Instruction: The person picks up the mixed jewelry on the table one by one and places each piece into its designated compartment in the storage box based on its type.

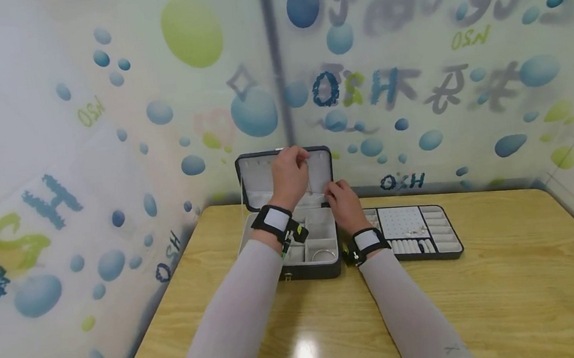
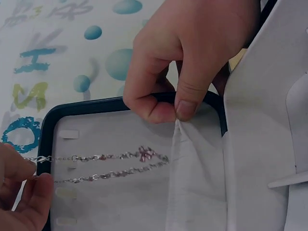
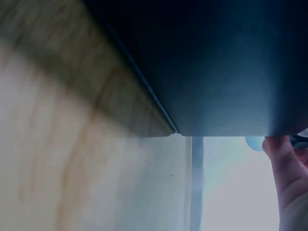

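At the back of the table (image 1: 488,298), an open jewellery box (image 1: 292,225) stands with its lid (image 1: 260,176) upright; a separate tray (image 1: 418,232) lies just beside it on the right.

**Hands.** The left hand (image 2: 192,57) pinches the top edge of the pouch (image 2: 192,168), the white fabric pocket inside the lid, between thumb and forefinger and holds it away from the lining. The right hand (image 2: 21,192), seen in the left wrist view, has its fingers curled at one end of a chain (image 2: 106,166), near the clasp. The chain runs in two strands across the lid lining toward the pouch edge; its far end appears to pass behind the fabric. The right wrist view shows only the box's dark outer wall, the table and a fingertip.

**Likely faults.**
- Snagging: the small ornament on the chain could catch on the pouch edge if the strands are pulled at an angle.
- Tangling: the two strands lie close together and may cross or knot if slack is allowed.
- Loss of hold: the chain is thin, and a light pinch near the clasp could let it drop into the compartments below.
- Lid movement: pulling on the pouch could tip the lid forward or shift the box.
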### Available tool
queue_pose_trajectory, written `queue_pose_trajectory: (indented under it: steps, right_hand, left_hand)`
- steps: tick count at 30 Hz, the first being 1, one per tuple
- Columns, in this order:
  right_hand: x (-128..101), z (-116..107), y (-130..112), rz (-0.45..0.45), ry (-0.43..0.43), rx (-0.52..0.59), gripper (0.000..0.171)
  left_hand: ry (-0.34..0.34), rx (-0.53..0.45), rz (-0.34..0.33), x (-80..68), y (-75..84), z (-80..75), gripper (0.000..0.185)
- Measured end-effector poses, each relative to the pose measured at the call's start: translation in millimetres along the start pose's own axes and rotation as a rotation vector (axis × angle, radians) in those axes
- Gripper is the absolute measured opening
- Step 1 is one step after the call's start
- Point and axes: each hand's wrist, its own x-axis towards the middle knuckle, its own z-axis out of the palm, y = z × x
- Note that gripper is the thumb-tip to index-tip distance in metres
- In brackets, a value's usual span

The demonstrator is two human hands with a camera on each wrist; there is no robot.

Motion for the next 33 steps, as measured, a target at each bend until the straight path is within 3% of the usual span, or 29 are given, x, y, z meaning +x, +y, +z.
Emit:
queue_pose_trajectory:
  steps: [5,14,25,33]
  right_hand:
    - [0.3,2.4,5.5,-0.013,0.017,-0.008,0.008]
    - [-0.4,1.9,5.0,0.01,-0.004,-0.003,0.005]
    - [-0.3,0.2,0.3,0.001,0.013,-0.005,0.006]
    - [-0.7,-0.3,2.6,-0.01,0.01,-0.01,0.006]
  left_hand:
    - [0.042,-0.029,-0.023,1.1,-1.4,11.0,0.016]
    - [0.142,-0.041,0.011,2.5,-8.0,33.1,0.013]
    - [0.228,0.024,0.041,4.5,-10.0,50.2,0.009]
    - [0.245,0.045,-0.027,8.0,-3.7,59.7,0.009]
